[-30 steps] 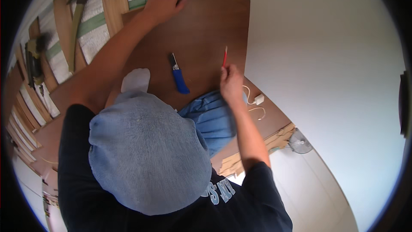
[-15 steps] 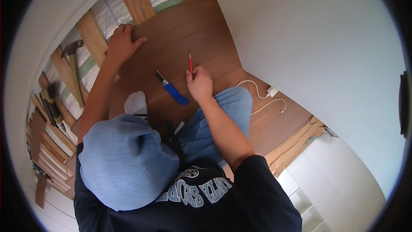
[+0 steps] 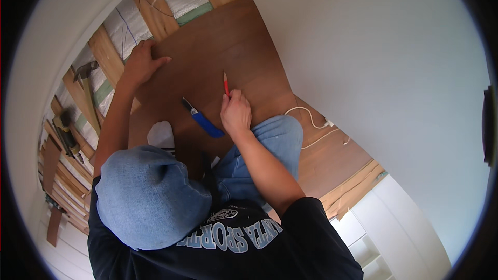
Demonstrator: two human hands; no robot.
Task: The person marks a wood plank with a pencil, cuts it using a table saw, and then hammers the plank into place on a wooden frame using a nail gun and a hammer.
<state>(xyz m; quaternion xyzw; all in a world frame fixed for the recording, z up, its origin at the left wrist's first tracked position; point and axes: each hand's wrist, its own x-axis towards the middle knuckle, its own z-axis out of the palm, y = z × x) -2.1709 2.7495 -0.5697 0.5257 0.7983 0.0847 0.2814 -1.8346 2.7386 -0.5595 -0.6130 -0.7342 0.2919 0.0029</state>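
Observation:
My right hand (image 3: 237, 113) is closed around a red pencil (image 3: 226, 84), its dark tip pointing away from me, over a brown wood panel (image 3: 207, 46). At the panel's far left edge lies my left hand (image 3: 142, 66), thumb spread onto the surface and fingers reaching along the edge. Its fingertips are partly hard to make out. Between my hands and nearer to me, a utility knife (image 3: 205, 121) with a blue handle rests on the panel, left of my right hand.
Wooden battens (image 3: 111, 54) over silvery sheeting run beyond the panel's left edge, holding a claw hammer (image 3: 89, 91) and a power drill (image 3: 66, 132). A white cable (image 3: 309, 111) lies beside my right knee. A pale wall (image 3: 373, 62) rises to the right.
The whole view has shifted slightly, so the panel and tools appear lower. Both hands keep nearly the same places on the panel, and the pencil stays in my right hand.

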